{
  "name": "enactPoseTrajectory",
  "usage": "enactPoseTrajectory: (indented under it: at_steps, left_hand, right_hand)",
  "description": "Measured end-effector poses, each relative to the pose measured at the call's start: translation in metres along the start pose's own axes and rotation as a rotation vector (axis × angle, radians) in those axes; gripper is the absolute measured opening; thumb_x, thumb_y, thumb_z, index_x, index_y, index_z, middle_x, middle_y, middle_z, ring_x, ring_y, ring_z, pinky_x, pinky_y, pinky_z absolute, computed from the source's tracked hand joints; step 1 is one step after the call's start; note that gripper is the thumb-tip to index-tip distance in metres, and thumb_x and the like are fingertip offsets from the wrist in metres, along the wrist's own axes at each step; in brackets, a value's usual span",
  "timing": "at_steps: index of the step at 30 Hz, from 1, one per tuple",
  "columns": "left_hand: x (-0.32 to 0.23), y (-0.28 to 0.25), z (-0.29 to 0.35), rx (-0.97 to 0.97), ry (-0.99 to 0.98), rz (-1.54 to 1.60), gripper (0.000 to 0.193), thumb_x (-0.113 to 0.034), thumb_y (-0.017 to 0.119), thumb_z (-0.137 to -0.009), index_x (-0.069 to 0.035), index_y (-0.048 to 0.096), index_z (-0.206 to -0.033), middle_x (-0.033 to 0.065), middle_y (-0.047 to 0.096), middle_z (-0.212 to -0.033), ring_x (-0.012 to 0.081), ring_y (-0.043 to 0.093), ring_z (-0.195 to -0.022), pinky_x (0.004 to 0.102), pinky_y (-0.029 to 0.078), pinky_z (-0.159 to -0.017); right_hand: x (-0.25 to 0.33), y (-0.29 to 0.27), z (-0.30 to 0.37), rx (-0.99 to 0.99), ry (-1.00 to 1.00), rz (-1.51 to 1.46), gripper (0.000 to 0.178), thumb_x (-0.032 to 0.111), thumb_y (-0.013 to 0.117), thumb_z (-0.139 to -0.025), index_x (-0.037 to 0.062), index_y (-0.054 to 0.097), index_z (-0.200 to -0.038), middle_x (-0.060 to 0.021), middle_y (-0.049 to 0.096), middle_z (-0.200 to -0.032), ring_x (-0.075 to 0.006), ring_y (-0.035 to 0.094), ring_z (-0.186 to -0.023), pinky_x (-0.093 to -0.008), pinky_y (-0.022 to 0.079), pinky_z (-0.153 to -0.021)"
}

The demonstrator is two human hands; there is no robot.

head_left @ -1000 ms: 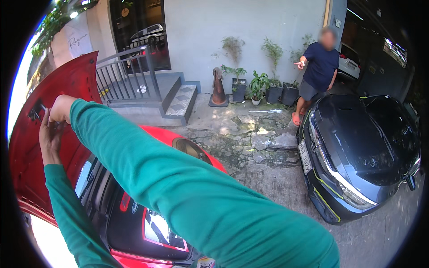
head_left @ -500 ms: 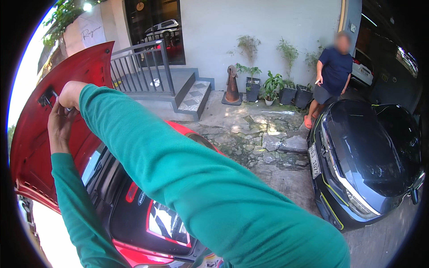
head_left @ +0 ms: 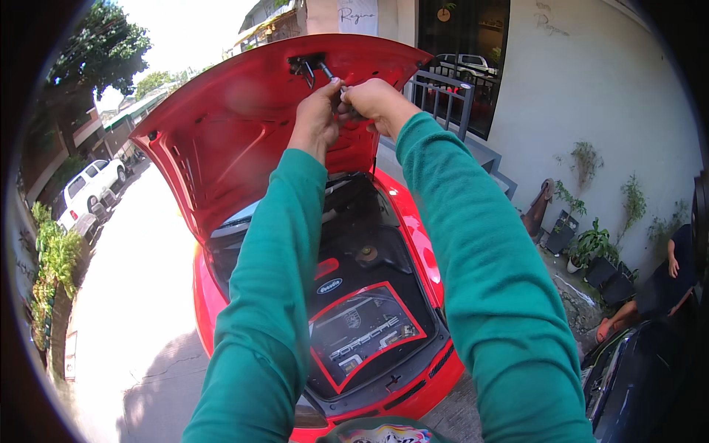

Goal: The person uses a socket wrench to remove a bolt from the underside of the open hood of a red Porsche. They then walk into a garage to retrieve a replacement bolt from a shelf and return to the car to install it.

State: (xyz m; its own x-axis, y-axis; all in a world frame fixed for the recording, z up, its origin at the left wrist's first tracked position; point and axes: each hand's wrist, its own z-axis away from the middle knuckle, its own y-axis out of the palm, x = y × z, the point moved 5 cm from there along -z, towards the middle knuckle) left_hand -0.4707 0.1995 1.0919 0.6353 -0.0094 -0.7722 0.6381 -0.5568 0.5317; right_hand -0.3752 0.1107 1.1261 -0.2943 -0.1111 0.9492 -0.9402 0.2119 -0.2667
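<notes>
Both my arms, in green sleeves, reach up to the underside of a raised red car hood. Near its front edge sits a dark metal hood latch. A thin metal rod-like tool runs from beside the latch down into my fingers. My left hand is closed around the lower part of it. Pressed close beside it, my right hand is closed too, its fingers curled at the tool's lower end. The fingers hide the rest of the tool, so its exact kind cannot be made out.
Below my arms lies the open front compartment of the red car, with a red-framed panel. A dark car stands at lower right, with a person beside it. Grey railings and potted plants line the wall.
My view has swung left, so the hood and hands now appear nearer the middle and the dark car at the right edge. Both hands stay at the latch area.
</notes>
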Motion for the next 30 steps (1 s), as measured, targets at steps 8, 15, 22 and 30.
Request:
enactPoseTrajectory:
  at_steps: [8, 15, 22, 30]
  left_hand:
    - [-0.019, -0.078, -0.071, 0.099, -0.068, 0.088, 0.026, -0.025, 0.062, -0.104, -0.006, 0.064, -0.122, 0.0108, 0.07, -0.119, 0.0234, 0.067, -0.113, 0.0434, 0.055, -0.098]
    - [0.036, -0.014, -0.078, 0.172, -0.085, 0.058, 0.035, -0.033, 0.058, -0.106, -0.01, 0.06, -0.132, 0.0046, 0.067, -0.125, 0.0202, 0.065, -0.116, 0.043, 0.054, -0.098]
    - [0.015, 0.006, -0.099, 0.175, -0.076, 0.053, 0.036, -0.036, 0.056, -0.107, -0.007, 0.061, -0.128, 0.0056, 0.067, -0.126, 0.0221, 0.063, -0.12, 0.0451, 0.052, -0.098]
    - [0.004, -0.041, -0.069, -0.039, -0.06, -0.146, 0.036, -0.033, 0.052, -0.109, -0.006, 0.06, -0.131, 0.0087, 0.068, -0.126, 0.0221, 0.065, -0.116, 0.041, 0.054, -0.096]
  right_hand:
    - [0.006, 0.024, -0.066, 0.044, -0.174, 0.628, 0.039, 0.032, 0.056, -0.099, 0.01, 0.069, -0.128, -0.0132, 0.067, -0.133, -0.0292, 0.064, -0.123, -0.0388, 0.051, -0.104]
    - [-0.028, -0.019, -0.115, 0.001, -0.25, 0.953, 0.034, 0.037, 0.061, -0.096, 0.0128, 0.072, -0.118, -0.0089, 0.073, -0.122, -0.0251, 0.069, -0.115, -0.0416, 0.053, -0.099]
    - [0.005, -0.038, -0.106, -0.016, -0.364, 1.019, 0.038, 0.03, 0.057, -0.098, 0.0037, 0.067, -0.124, -0.0132, 0.073, -0.121, -0.0284, 0.071, -0.11, -0.0427, 0.057, -0.093]
    - [-0.005, -0.016, -0.04, -0.088, -0.083, 0.442, 0.041, 0.033, 0.062, -0.096, 0.0043, 0.066, -0.125, -0.013, 0.072, -0.123, -0.0289, 0.073, -0.101, -0.0397, 0.059, -0.087]
